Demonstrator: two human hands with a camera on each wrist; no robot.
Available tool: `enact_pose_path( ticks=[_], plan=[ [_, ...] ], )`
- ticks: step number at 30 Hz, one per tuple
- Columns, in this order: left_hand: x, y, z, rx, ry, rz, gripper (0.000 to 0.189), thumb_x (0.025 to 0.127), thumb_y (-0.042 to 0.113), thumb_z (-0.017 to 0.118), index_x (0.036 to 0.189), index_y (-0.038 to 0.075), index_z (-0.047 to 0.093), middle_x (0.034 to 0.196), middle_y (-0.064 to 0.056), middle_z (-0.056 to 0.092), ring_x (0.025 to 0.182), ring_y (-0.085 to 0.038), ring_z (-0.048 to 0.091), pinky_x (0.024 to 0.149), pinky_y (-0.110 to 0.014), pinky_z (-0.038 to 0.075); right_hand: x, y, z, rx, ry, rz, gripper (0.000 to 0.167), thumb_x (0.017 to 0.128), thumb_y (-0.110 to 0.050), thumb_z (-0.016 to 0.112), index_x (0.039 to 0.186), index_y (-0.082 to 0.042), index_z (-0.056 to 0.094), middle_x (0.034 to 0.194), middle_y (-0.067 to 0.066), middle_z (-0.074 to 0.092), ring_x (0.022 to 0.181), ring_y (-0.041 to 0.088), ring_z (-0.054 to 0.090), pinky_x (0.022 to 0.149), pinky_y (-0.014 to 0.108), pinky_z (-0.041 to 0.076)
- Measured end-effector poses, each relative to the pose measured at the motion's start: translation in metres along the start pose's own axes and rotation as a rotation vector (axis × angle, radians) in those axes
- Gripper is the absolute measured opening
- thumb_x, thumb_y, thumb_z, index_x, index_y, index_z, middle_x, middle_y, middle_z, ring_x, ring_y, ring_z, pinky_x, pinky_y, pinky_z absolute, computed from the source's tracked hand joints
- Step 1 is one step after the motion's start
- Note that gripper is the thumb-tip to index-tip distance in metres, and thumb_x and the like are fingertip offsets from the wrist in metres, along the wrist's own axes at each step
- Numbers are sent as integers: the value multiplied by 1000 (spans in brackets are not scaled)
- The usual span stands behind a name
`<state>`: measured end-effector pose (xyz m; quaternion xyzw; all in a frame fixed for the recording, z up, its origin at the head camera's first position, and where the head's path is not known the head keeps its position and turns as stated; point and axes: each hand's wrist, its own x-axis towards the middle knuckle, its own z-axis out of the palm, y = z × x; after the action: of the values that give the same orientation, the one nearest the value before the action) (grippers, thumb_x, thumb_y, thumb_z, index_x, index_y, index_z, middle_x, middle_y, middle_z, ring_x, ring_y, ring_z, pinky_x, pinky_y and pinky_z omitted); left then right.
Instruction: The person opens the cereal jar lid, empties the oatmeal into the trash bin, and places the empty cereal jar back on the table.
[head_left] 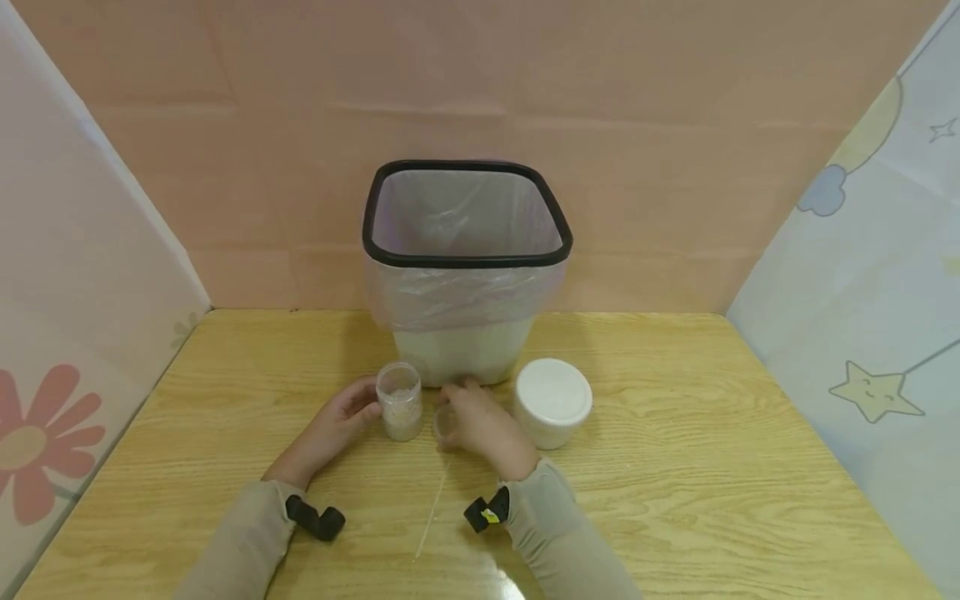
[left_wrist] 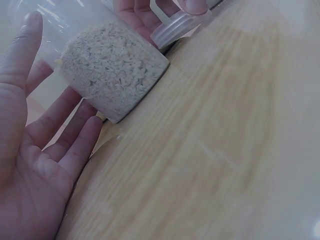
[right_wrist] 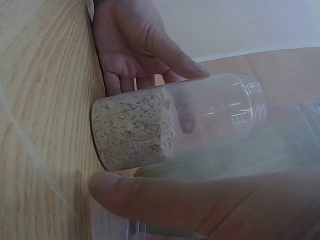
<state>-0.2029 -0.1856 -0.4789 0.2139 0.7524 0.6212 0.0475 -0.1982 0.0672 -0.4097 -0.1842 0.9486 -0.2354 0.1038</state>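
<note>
A clear jar stands upright on the table, partly filled with pale flakes. My left hand is at the jar's left side, its thumb and loosely spread fingers around the wall; firm contact cannot be told. On the table just right of the jar is a round translucent lid. My right hand grips this lid by its edges, thumb on the near side and fingers on the far side. Beside the right hand stands a white lidded tub.
A white bin with a black rim and a thin plastic liner stands behind the jar. One thin pale strip lies on the wooden table between the forearms. Patterned panels flank the table.
</note>
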Motion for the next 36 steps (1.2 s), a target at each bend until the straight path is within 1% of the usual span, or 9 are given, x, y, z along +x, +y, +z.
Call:
enact_pose_path(
  ticks=[7,12,15,24,28,32,36],
  plan=[
    [1,1,0,-3,-4,8,44,105,13,56,144,-4,47,144,-28,49,122,2,52,99,-15,46,1,1,2,-1,-3,-22,50,72,-18,93,114,-10,67,115,12,56,107,31,57,93,44,52],
    [1,-1,0,10,1,16,43,105,13,55,144,-4,47,144,-28,49,123,2,51,99,-14,45,3,1,4,-4,-3,-21,50,70,-17,93,113,-11,67,117,15,56,109,34,56,93,47,52],
    [0,0,0,7,1,11,42,105,13,55,144,-4,47,144,-27,49,123,2,51,99,-14,45,3,2,5,-11,-3,-20,50,71,-18,93,112,-11,67,117,15,56,109,35,56,92,47,53],
    [1,-1,1,5,-2,25,42,105,12,55,143,-5,48,142,-25,51,123,1,52,99,-16,46,1,1,4,-7,3,-20,50,71,-18,93,113,-10,67,116,15,56,110,35,56,93,47,53],
    [1,-1,1,-6,-4,18,42,105,11,55,143,-5,48,142,-26,51,122,1,52,98,-16,47,1,1,3,-15,2,-19,51,71,-21,92,113,-11,66,115,14,55,109,33,56,92,47,53],
    [0,-1,1,-16,-6,8,42,105,12,56,143,-4,47,142,-27,50,122,1,53,98,-17,48,1,2,2,-22,18,-46,53,73,-23,91,118,-9,66,118,14,55,110,33,56,94,48,52],
    [0,0,1,-15,-4,9,42,105,11,56,143,-5,47,142,-27,50,122,1,53,97,-18,49,2,0,0,-3,47,-93,57,77,-20,88,126,-5,64,124,14,56,114,33,56,97,48,51]
  ],
)
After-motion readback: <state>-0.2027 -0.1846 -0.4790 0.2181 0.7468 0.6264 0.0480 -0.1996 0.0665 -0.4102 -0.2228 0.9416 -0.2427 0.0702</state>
